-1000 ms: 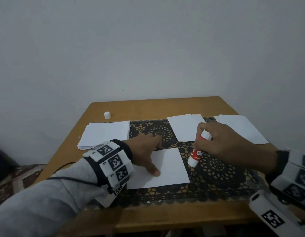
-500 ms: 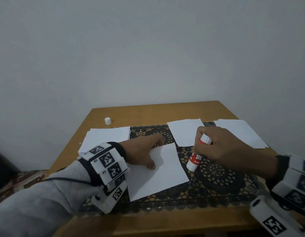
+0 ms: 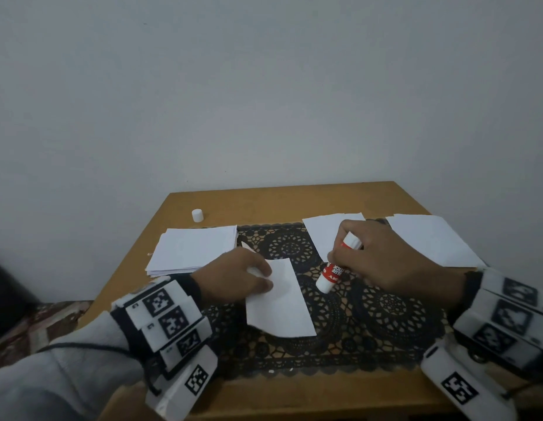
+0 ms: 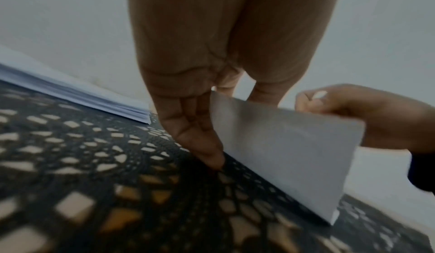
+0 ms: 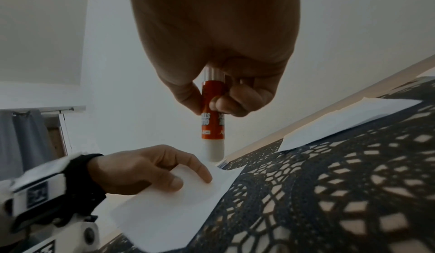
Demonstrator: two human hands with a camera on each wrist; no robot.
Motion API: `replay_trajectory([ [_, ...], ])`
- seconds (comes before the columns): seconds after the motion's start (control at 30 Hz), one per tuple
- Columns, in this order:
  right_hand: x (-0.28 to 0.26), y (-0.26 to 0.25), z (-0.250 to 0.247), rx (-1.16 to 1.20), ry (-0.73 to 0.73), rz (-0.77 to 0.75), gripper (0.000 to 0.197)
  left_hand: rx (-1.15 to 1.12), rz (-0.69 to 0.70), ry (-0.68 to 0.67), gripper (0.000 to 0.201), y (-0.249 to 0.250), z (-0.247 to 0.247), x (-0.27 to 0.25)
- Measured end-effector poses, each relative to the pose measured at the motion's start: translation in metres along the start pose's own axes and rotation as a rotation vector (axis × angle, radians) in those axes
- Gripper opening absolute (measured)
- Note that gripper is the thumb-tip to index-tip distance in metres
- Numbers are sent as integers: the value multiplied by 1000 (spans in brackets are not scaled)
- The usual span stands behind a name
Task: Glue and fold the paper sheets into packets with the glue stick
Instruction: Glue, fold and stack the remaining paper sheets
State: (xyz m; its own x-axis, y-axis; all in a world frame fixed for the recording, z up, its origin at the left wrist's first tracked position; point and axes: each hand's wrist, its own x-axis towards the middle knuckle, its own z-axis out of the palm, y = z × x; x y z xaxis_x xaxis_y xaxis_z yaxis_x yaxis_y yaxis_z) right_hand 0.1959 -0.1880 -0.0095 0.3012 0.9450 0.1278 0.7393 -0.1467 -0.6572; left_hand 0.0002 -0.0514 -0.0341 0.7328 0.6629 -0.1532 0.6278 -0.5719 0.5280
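A white paper sheet point(image 3: 279, 302) lies on the black lace mat point(image 3: 385, 314), its left side raised off the mat. My left hand point(image 3: 262, 279) pinches that raised edge, thumb on top; the left wrist view shows the sheet point(image 4: 282, 154) standing tilted beside my fingers point(image 4: 200, 136). My right hand point(image 3: 349, 262) grips the red and white glue stick point(image 3: 332, 273), uncapped tip pointing down just right of the sheet's far corner. In the right wrist view the glue stick point(image 5: 213, 123) hangs just above the sheet point(image 5: 169, 210), clear of it.
A stack of white sheets point(image 3: 194, 250) lies at the back left, with the white cap point(image 3: 197, 215) behind it. Two more papers point(image 3: 320, 235) point(image 3: 431, 241) lie at the back right. The wooden table point(image 3: 294, 199) meets a plain wall.
My left hand has lifted the sheet's left side and turned it over toward the right, so it looks narrower. The right hand with the glue stick has hardly moved.
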Motion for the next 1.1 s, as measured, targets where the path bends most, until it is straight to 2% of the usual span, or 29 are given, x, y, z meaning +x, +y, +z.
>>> replay_trajectory([
  [0.1, 9, -3, 7, -34, 15, -30, 13, 122, -25, -84, 34, 1, 5, -6],
  [0.37, 53, -16, 30, -172, -61, -163, 15, 212, -16, -105, 42, 8, 8, -9],
  [0.53, 69, -19, 48, -254, -151, -172, 15, 230, -5, -106, 44, 9, 9, -8],
  [0.9, 58, -26, 46, -347, -235, -197, 9, 232, -3, -80, 45, 7, 11, -5],
  [1.1, 38, -30, 42, -362, -264, -188, 15, 223, -22, -83, 44, 6, 12, -4],
])
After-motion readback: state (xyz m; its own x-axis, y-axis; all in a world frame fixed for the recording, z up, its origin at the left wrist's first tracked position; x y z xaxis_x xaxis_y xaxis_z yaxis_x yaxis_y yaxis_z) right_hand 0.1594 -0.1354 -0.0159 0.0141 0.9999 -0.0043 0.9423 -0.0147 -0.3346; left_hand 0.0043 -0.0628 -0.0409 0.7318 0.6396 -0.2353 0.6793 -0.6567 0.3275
